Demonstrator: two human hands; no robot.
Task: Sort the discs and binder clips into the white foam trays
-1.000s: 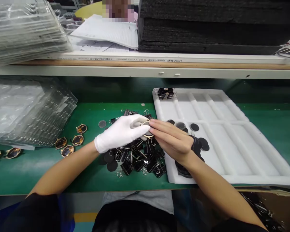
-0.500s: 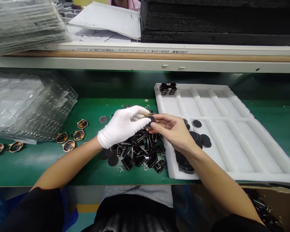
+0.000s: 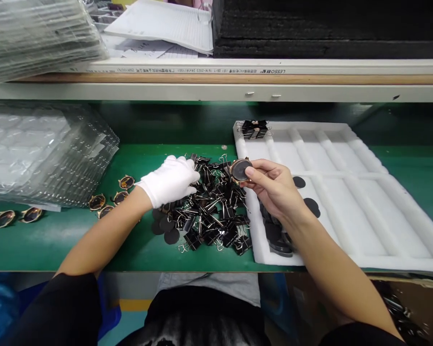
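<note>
My right hand (image 3: pixel 274 185) is bare and pinches a round watch case (image 3: pixel 241 170) by its edge, a black disc facing up on it. My left hand (image 3: pixel 171 180), in a white glove, is over the left side of a pile of black binder clips (image 3: pixel 216 206); its fingers are bent downward, and whatever they may hold is hidden. Several black discs (image 3: pixel 171 236) lie on the green table below the glove. Gold-rimmed watch cases (image 3: pixel 126 181) lie to the left of my left arm. More black discs (image 3: pixel 312 207) rest in the white foam tray, right of my right hand.
The white foam tray (image 3: pixel 357 175) fills the right side, with clipped pieces (image 3: pixel 254 129) at its back left corner. Clear plastic trays (image 3: pixel 46 154) are stacked at the left. A shelf (image 3: pixel 166 91) crosses behind, bearing papers (image 3: pixel 162 24), plastic trays and black foam (image 3: pixel 328 29).
My left hand has let go of the watch case and moved left to the clips. My right hand now holds the case alone, slightly further right. The view has shifted slightly.
</note>
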